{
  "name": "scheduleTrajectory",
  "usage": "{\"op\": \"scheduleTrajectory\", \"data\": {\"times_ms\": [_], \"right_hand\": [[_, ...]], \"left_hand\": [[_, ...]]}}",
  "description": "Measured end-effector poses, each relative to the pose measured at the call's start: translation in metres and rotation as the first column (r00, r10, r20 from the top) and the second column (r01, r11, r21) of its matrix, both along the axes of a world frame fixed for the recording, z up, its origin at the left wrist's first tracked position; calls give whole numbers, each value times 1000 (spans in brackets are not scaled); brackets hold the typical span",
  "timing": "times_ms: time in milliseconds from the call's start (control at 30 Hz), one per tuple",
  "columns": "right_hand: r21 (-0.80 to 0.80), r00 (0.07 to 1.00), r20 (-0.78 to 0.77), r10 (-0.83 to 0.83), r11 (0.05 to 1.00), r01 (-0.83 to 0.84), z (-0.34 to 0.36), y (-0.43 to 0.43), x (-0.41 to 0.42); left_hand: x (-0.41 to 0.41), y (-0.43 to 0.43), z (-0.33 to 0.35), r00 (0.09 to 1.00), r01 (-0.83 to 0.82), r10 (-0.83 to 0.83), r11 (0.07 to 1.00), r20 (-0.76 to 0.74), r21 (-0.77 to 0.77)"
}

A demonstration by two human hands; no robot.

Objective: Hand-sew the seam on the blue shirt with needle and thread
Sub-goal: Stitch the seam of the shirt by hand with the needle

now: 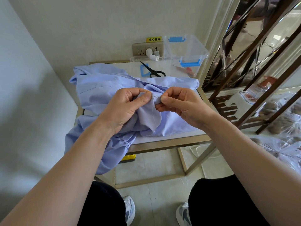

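Both of my forearms reach forward from the bottom of the head view and meet over the blue shirt (pixel 101 85). The shirt lies bunched on the small table (pixel 171 141), with one part spilling off the near left edge toward the floor.

My left hand (pixel 125 108) is turned palm inward, wrist bent, fingers curled. Its thumb and forefinger pinch a raised fold of the shirt cloth, and the other fingers are tucked under the fabric.

My right hand (pixel 182 108) faces it, just beside it, knuckles up and outward. Thumb and forefinger are pressed together on the needle (pixel 157 97), and the remaining fingers are curled loosely beneath. The needle lies roughly level between my two hands, its tip toward the fold my left thumb holds. Whether it has entered the cloth I cannot tell. A pale line runs down the hanging fold below it; thread or crease, I cannot say.

Behind the shirt, black scissors (pixel 154 71) lie on the tabletop. A white spool (pixel 154 57) and a clear plastic box (pixel 185 48) with blue clasps stand near the wall.
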State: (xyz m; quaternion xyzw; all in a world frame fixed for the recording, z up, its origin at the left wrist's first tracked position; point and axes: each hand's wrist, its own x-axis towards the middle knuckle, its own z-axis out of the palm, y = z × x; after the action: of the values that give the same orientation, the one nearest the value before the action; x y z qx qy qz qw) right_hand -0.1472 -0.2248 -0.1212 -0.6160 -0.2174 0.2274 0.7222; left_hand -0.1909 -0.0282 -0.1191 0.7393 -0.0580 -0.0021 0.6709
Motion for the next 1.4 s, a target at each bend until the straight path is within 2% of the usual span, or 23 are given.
{"op": "scheduleTrajectory", "data": {"times_ms": [167,433,667,733,833,967,1067,1167,1233,1267,1300,1333,1367,1400], "right_hand": [[-42,998,30,-54,998,55,0,6,-2],[-120,989,65,-132,983,139,3,2,2],[-175,969,161,-185,961,213,5,8,-3],[-235,938,256,-234,926,295,8,6,-4],[-202,829,488,-272,889,411,10,7,-5],[-199,632,752,-188,849,490,4,10,-5],[-149,486,858,-169,822,550,0,10,-4],[-82,274,952,-138,745,662,-4,16,-6],[-25,203,967,-157,731,682,-2,21,-12],[-7,205,963,-175,743,669,1,22,-15],[-6,244,950,-196,768,640,4,22,-17],[-22,343,914,-216,818,575,8,21,-17],[-44,509,832,-224,886,461,11,18,-16],[-45,701,687,-190,952,302,14,15,-14]], "left_hand": [[1,-2,-1,999,13,-16,995,29,96],[-1,-4,4,994,-100,97,993,45,63],[1,-9,1,992,-122,113,978,63,168],[2,-10,1,987,-158,148,972,70,172],[3,-11,-1,983,-181,169,963,77,201],[3,-13,-3,984,-174,159,957,81,232],[3,-14,-3,985,-165,149,960,86,226],[3,-14,-2,981,-181,154,940,115,289],[4,-14,-2,973,-221,186,914,134,340],[4,-14,-2,969,-241,205,908,138,342],[4,-13,-2,965,-257,223,909,137,330],[4,-12,-2,963,-267,238,913,129,309],[5,-11,-3,962,-272,249,919,115,286],[5,-11,-3,961,-274,256,924,101,266]]}}
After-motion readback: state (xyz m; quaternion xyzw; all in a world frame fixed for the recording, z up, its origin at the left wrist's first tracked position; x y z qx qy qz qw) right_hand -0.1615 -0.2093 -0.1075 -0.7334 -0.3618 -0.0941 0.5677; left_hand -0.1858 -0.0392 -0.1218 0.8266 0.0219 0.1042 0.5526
